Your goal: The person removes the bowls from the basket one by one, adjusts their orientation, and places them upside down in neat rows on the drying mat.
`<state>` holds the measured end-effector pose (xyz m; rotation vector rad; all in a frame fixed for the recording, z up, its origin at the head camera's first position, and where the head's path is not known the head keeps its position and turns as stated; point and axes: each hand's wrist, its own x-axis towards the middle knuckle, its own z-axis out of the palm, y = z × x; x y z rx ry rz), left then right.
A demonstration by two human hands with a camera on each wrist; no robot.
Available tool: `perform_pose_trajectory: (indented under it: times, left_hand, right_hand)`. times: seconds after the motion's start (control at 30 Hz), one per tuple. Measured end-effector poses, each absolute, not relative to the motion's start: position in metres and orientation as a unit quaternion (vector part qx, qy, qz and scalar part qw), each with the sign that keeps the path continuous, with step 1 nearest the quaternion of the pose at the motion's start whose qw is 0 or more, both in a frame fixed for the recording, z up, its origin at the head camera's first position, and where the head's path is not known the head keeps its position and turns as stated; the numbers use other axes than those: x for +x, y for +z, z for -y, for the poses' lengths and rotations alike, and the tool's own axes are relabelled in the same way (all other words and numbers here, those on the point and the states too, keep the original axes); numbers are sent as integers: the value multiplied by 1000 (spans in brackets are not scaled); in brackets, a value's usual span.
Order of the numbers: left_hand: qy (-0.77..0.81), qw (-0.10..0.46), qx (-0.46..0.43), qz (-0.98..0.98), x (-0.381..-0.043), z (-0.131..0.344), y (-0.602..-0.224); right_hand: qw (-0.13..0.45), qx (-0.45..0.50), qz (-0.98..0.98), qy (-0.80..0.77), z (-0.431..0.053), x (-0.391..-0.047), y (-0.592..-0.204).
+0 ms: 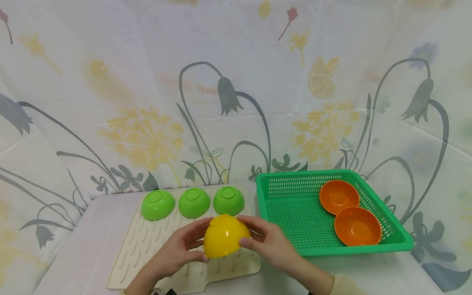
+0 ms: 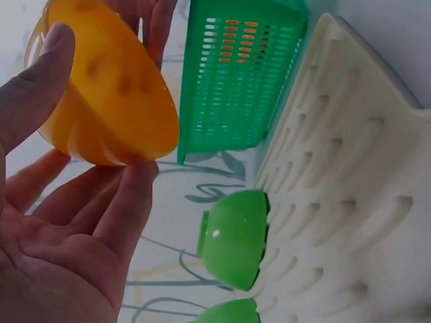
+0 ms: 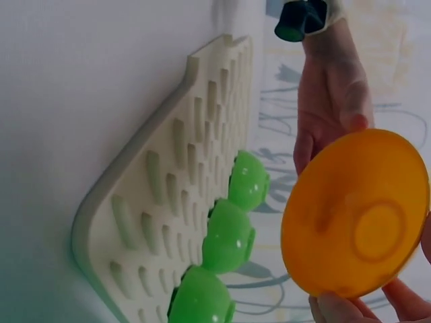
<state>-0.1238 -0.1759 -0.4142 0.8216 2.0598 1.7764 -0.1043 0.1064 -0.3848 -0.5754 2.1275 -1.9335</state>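
Both hands hold a yellow bowl (image 1: 225, 237) in the air over the front part of a cream ridged drying mat (image 1: 134, 250). It is tilted, with its rounded outside toward the head camera; the right wrist view looks into its hollow (image 3: 350, 208). My left hand (image 1: 180, 248) pinches it at the left, thumb at the rim and fingers behind. On the right side, my right hand (image 1: 271, 241) grips it with thumb and fingers. Three green bowls (image 1: 194, 203) stand upside down in a row along the mat's back edge.
To the right of the mat stands a green perforated basket (image 1: 295, 248). Inside it, at its right end, lie two orange bowls (image 1: 357, 226), hollow sides up, one overlapping the other. Behind everything hangs a floral-print cloth (image 1: 236, 135).
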Motion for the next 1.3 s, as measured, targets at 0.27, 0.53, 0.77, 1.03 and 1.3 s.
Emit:
perform_pose_trajectory:
  times: [0.27, 0.53, 0.77, 1.03, 1.3]
  left_hand:
    - [595, 120, 305, -734, -118, 179, -421]
    - [570, 67, 270, -773, -113, 173, -421]
    - [542, 38, 243, -804, -109, 174, -425]
    - [521, -4, 231, -822, -108, 183, -434]
    - [506, -31, 204, -838, -108, 192, -443]
  right_hand:
    - [70, -212, -713, -664, -96, -99, -400]
    - [58, -201, -717, -666, -86, -99, -412]
    - [51, -198, -724, -658, -78, -98, -417]
    - [51, -186, -727, -659, -63, -104, -429]
    - [54, -171, -714, -677, -44, -112, -436]
